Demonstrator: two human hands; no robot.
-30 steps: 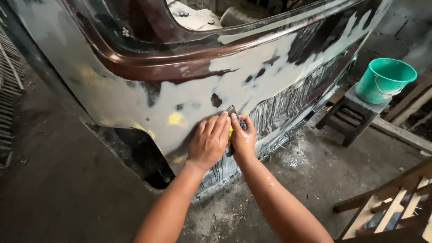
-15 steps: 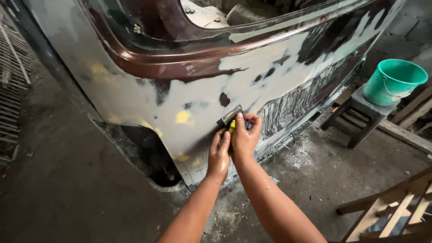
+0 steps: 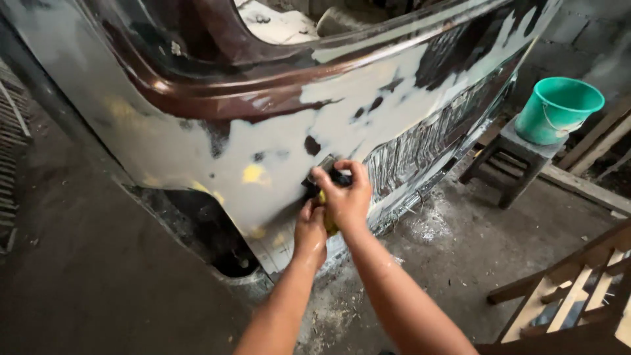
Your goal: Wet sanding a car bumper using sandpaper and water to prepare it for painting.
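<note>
A car body panel [image 3: 276, 131], patched with grey filler, yellow spots and dark brown paint, fills the upper part of the head view. My right hand [image 3: 345, 194] is closed on a dark sanding block [image 3: 328, 177] with a yellow pad [image 3: 327, 220] under it, pressed against the panel's lower part. My left hand [image 3: 310, 227] sits just below and left of the right hand, fingers curled against the same block and the panel. Both forearms reach up from the bottom of the frame.
A teal bucket [image 3: 557, 108] stands on a small wooden stool [image 3: 509, 164] at the right. A wooden frame [image 3: 572, 296] lies at the lower right. The concrete floor [image 3: 98, 276] carries white dust under the panel. A dark wheel-arch opening [image 3: 210, 230] lies left of my hands.
My left hand went from lying flat on the panel to curling in under the right hand. Both hands and the block shifted slightly up the panel.
</note>
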